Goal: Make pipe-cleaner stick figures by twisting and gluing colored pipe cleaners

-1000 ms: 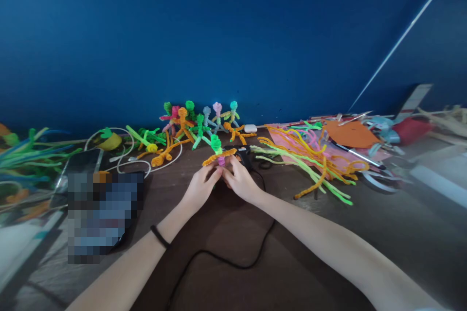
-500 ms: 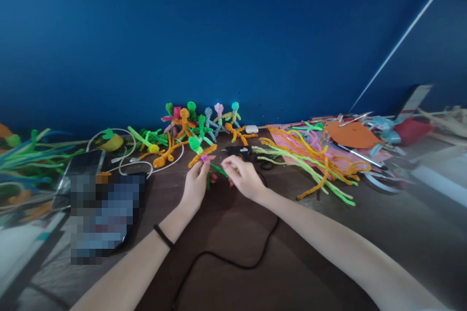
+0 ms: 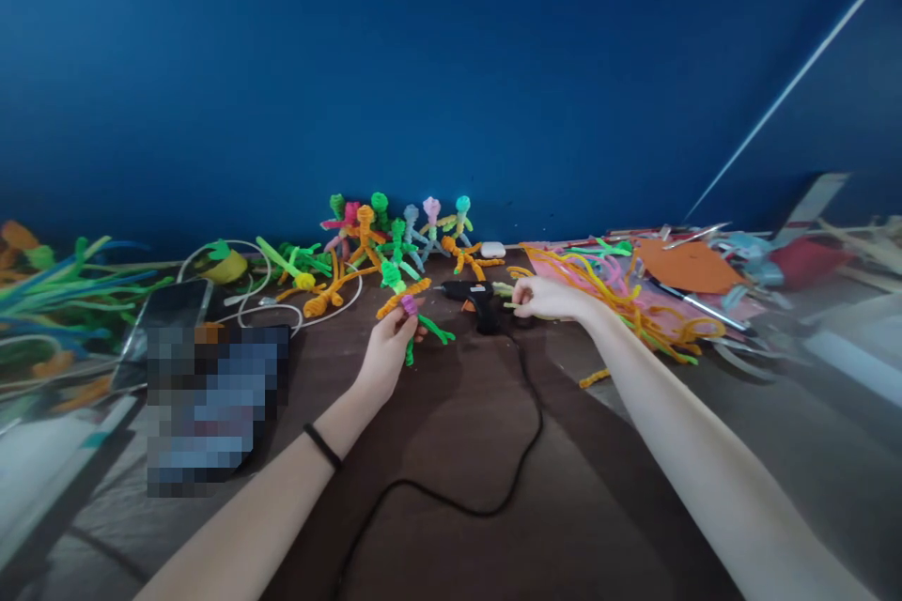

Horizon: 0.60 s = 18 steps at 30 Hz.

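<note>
My left hand (image 3: 387,347) grips a pipe-cleaner figure (image 3: 410,304) between thumb and fingers. The figure has a green head, orange arms, a purple middle and green legs that stick out past my fingers. To the right, my right hand (image 3: 553,299) is closed in a pinch at the left ends of some pale green pipe cleaners (image 3: 505,291); how many it grips I cannot tell. Between my hands a black glue gun (image 3: 480,302) lies on the table, its nozzle toward the left. Orange and yellow pipe cleaners (image 3: 638,315) lie partly under my right forearm.
Several finished pipe-cleaner figures (image 3: 365,225) lean along the blue wall. A black cord (image 3: 486,513) curves across the dark table (image 3: 564,535). Phones (image 3: 165,319) and a white cable (image 3: 184,265) lie left. Orange felt (image 3: 687,265) and a pen (image 3: 697,302) lie right.
My right hand has left the figure and moved right to the pale green pipe cleaners. My left hand keeps holding the figure, whose green legs now show more fully.
</note>
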### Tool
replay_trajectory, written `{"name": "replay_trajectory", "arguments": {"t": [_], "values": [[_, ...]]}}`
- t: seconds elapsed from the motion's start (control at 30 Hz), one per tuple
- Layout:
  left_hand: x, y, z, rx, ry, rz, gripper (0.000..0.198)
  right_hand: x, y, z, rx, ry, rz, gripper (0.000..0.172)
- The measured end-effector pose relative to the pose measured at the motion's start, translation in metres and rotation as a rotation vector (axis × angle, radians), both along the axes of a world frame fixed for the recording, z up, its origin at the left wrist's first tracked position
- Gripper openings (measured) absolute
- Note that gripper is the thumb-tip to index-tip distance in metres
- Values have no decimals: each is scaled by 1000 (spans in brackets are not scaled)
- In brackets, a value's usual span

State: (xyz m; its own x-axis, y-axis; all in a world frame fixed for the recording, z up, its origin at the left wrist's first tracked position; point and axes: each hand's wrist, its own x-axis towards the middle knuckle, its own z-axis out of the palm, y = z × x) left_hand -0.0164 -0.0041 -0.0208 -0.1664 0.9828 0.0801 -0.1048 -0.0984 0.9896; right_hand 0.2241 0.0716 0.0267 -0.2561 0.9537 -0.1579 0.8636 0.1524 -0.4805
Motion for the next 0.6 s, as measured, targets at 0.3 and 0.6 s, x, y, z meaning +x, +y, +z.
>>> {"name": "replay_trajectory", "arguments": {"t": [0.3, 0.6], "values": [[-1, -1, 1, -14, 2, -53, 33, -1, 1, 2, 359, 286, -79, 19], [4, -6, 7, -29, -44, -69, 25, -38, -32, 18, 590, 458, 264, 23]]}}
